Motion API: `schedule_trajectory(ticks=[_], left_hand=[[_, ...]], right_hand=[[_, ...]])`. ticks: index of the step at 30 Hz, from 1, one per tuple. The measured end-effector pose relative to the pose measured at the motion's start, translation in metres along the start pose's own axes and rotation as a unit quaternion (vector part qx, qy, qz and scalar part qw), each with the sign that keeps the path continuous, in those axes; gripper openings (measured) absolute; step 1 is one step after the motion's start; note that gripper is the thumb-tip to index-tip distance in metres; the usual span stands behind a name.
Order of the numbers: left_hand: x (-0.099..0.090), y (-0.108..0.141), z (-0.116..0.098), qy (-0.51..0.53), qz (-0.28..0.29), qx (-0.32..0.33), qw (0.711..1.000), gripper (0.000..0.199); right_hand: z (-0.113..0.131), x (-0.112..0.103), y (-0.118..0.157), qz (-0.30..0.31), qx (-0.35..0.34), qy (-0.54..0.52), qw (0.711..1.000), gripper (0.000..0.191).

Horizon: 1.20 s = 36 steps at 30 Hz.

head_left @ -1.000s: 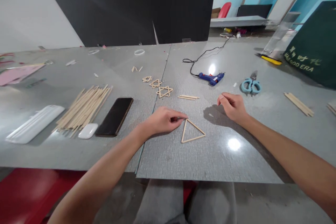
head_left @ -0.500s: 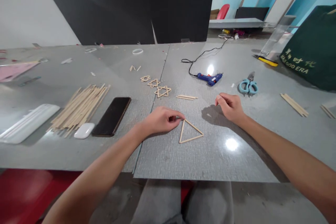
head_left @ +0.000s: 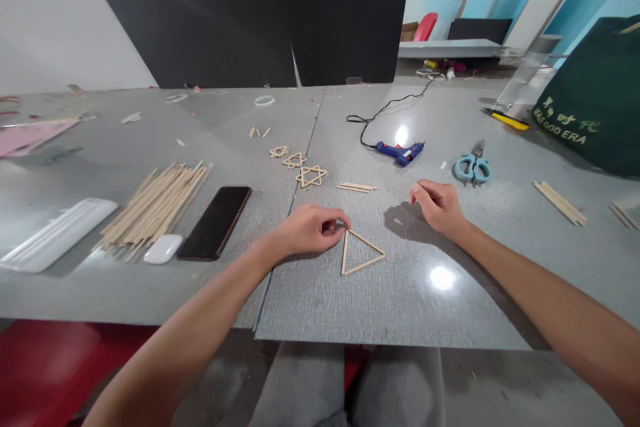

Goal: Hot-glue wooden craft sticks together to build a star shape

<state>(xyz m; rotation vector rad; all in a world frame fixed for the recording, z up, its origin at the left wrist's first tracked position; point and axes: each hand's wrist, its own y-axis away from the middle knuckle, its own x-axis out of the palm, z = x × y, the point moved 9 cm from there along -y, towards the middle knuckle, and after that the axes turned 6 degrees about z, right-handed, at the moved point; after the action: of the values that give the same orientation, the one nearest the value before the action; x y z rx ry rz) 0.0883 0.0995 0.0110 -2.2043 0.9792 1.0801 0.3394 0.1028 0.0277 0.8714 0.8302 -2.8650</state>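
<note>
A triangle of three wooden sticks [head_left: 365,266] lies flat on the grey table [head_left: 400,313]. At its top corner, my left hand [head_left: 315,228] has thumb and index finger curled together, the fingertips touching the corner. My right hand [head_left: 437,205] rests on the table to the right of the triangle, its fingers curled in; whether anything small is inside is hidden. Just beyond the triangle are a few loose sticks [head_left: 357,187]. Several small stick stars [head_left: 311,176] lie in a row farther back and to the left.
On the left are a phone [head_left: 215,223], a white case [head_left: 163,249], a pile of sticks [head_left: 155,207] and a white tray [head_left: 60,233]. A blue glue gun [head_left: 400,152], scissors [head_left: 473,165], a yellow cutter [head_left: 509,119] and a green bag [head_left: 595,93] lie toward the right.
The triangle's top corner has shifted slightly to the left with my left fingertips. My right hand has stayed where it was.
</note>
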Motion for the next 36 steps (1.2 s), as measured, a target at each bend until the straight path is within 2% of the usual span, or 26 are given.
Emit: schedule_trajectory(ticks=[14, 24, 29, 36], left_hand=[[0.0018, -0.0013, -0.0044, 0.003, 0.046, -0.024, 0.999, 0.009], [0.0048, 0.0013, -0.0015, -0.009, 0.091, -0.043, 0.995, 0.013], [0.0042, 0.0016, -0.0053, -0.013, 0.109, -0.054, 0.992, 0.023], [0.0058, 0.0046, -0.0044, -0.033, 0.133, -0.085, 0.987, 0.011]], right_hand=[[0.0009, 0.0, 0.0001, 0.001, 0.0, -0.003, 1.0, 0.044], [0.001, -0.0013, 0.0002, -0.007, -0.002, 0.001, 1.0, 0.042], [0.0036, -0.0021, 0.0003, -0.012, -0.015, 0.0, 1.0, 0.041], [0.0031, -0.0019, -0.0003, -0.011, -0.006, 0.005, 1.0, 0.041]])
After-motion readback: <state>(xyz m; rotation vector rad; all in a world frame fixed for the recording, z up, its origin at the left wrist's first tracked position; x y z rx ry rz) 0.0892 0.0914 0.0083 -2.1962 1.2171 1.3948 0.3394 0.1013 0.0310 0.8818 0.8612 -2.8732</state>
